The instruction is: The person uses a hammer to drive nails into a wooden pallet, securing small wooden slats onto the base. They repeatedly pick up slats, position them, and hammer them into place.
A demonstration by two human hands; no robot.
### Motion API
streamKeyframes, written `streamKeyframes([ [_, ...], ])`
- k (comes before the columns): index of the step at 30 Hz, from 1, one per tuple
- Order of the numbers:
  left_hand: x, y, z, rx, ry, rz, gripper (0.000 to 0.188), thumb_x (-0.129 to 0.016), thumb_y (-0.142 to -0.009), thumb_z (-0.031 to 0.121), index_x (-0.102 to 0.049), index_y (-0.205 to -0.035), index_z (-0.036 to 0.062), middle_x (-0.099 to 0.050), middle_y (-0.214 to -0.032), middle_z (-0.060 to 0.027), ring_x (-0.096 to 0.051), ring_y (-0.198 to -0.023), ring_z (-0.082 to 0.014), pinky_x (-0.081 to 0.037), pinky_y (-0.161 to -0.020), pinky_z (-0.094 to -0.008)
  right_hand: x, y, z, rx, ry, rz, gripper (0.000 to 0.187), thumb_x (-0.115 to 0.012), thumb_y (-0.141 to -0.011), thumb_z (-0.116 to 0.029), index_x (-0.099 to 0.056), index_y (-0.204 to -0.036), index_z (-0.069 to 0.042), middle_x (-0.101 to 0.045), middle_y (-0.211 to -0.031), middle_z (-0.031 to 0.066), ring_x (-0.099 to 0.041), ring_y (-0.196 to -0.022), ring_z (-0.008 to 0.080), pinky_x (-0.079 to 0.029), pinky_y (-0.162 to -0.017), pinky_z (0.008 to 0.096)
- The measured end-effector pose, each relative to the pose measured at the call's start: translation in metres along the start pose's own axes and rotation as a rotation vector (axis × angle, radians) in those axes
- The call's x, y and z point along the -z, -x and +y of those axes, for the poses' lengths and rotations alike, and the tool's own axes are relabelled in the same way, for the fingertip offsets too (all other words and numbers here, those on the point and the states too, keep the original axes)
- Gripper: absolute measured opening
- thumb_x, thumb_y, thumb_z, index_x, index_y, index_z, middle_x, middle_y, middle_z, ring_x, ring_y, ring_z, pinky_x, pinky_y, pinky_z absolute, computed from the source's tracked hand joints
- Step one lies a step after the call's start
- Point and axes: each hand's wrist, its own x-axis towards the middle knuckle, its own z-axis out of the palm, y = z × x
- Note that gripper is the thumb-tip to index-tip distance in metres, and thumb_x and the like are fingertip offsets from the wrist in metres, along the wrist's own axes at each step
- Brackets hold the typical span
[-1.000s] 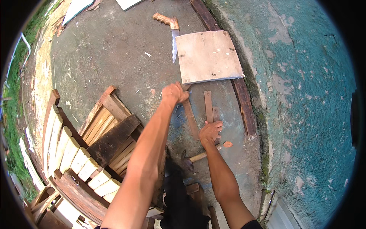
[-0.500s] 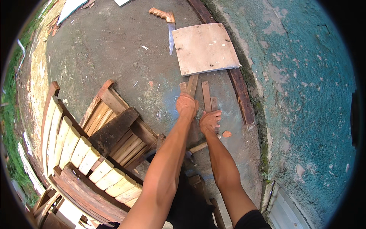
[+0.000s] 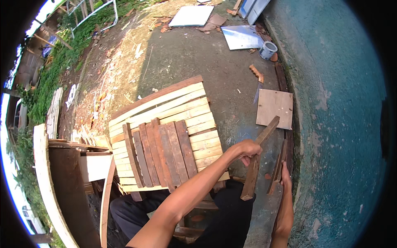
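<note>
While the left hand clasps timber, whether the right hand grips is unclear.

The person's body shows as a bare left hand, a bare right hand, 2 slim, tapering bare forearms, and plain dark trousers, near black over the right leg and a slightly greyer, softly creased dark over the left.
</note>
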Motion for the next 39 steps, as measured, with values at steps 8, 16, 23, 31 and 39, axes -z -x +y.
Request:
streamKeyframes([
  [8,0.020,0.227,-0.084,-0.467,0.101,0.425,0.031,-0.059,-0.083,0.024,-0.057,-0.099,-0.0030,-0.059,-0.085,-0.0080,-0.058,-0.075,-0.0159,-0.050,-0.066,-0.0305,0.049,0.149,-0.097,0.220,-0.305,-0.515,0.053,-0.050,-0.091,-0.050,-0.057,-0.110,-0.002,-0.062,-0.085,0.0092,-0.065,-0.072,0.0214,-0.056,-0.056,0.0339],
  [16,0.100,0.336,-0.243,-0.189,-0.024,1.309,0.036,-0.060,-0.076,0.028,-0.066,-0.092,-0.0032,-0.068,-0.085,-0.0219,-0.068,-0.082,-0.0309,-0.052,-0.075,-0.0399,-0.115,0.300,-0.144,0.414,-0.130,-0.834,0.038,-0.056,-0.093,-0.036,-0.056,-0.109,-0.002,-0.059,-0.084,0.0052,-0.059,-0.060,0.0137,-0.052,-0.051,0.0279],
  [23,0.149,0.292,-0.329,0.048,-0.119,1.454,0.046,-0.065,-0.079,0.034,-0.063,-0.103,-0.0054,-0.064,-0.100,-0.0289,-0.062,-0.097,-0.0424,-0.049,-0.084,-0.0475,-0.291,0.347,-0.070,0.391,0.110,-0.877,0.031,-0.050,-0.093,-0.025,-0.057,-0.102,0.004,-0.061,-0.088,0.0104,-0.063,-0.071,0.0171,-0.055,-0.058,0.0300],
  [31,0.114,0.302,-0.357,-0.257,0.190,1.409,0.054,-0.061,-0.089,0.046,-0.064,-0.104,-0.0059,-0.064,-0.081,-0.0227,-0.062,-0.084,-0.0395,-0.048,-0.080,-0.0435,-0.284,0.303,-0.084,0.480,0.226,-0.616,0.034,-0.053,-0.088,-0.013,-0.050,-0.117,0.006,-0.065,-0.095,0.0153,-0.066,-0.081,0.0206,-0.058,-0.068,0.0321],
  [39,0.077,0.265,-0.292,-0.609,0.617,0.933,0.058,-0.057,-0.095,0.045,-0.048,-0.127,-0.0019,-0.053,-0.084,-0.0016,-0.044,-0.076,-0.0070,-0.038,-0.068,-0.0236,-0.286,0.245,-0.106,0.705,0.523,-0.262,0.046,-0.063,-0.081,-0.022,-0.058,-0.116,0.006,-0.068,-0.098,0.0180,-0.065,-0.090,0.0240,-0.050,-0.084,0.0364],
])
